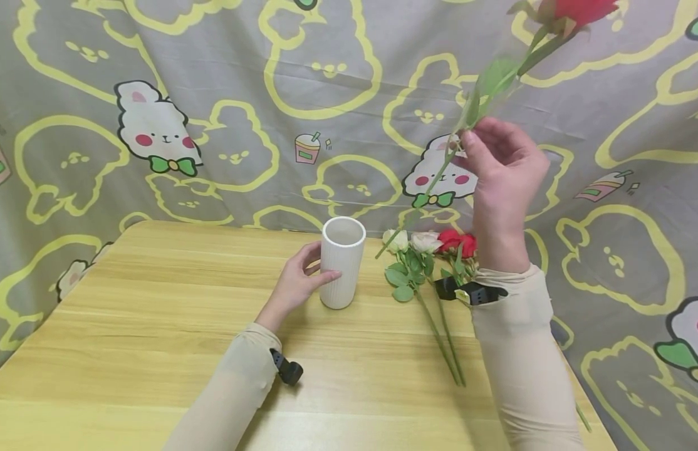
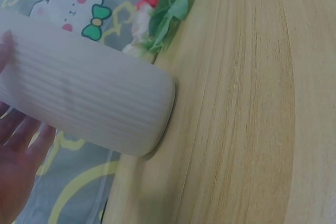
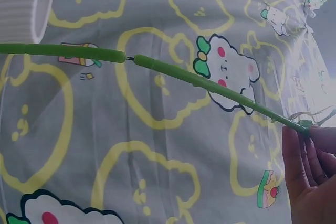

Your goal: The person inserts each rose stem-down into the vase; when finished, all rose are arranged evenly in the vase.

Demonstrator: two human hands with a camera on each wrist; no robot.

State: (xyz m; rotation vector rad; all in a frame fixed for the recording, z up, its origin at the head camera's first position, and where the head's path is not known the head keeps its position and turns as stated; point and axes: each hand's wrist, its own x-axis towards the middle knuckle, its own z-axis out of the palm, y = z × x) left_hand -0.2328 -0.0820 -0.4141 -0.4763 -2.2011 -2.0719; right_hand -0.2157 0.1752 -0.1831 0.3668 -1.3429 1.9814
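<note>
A white ribbed vase [image 1: 342, 275] stands upright on the wooden table, its round mouth facing up. My left hand [image 1: 297, 279] grips its left side, thumb across the front and fingers behind. In the left wrist view the vase [image 2: 89, 87] appears sideways, with its base at the tabletop. Raised at the right, my right hand [image 1: 509, 172] pinches the green stem of a red rose [image 1: 580, 12] between thumb and fingertips. The bloom is cut off by the top edge, and the stem slants down left. In the right wrist view the stem [image 3: 184, 80] shows a small gap with dark wire.
Right of the vase lie more roses: a cream rose [image 1: 395, 241], a pale pink rose [image 1: 427, 242] and red roses [image 1: 458, 243], stems toward me. Another stem end [image 1: 583, 416] shows by the right sleeve. A patterned grey curtain [image 1: 213, 75] hangs behind the table [image 1: 157, 300].
</note>
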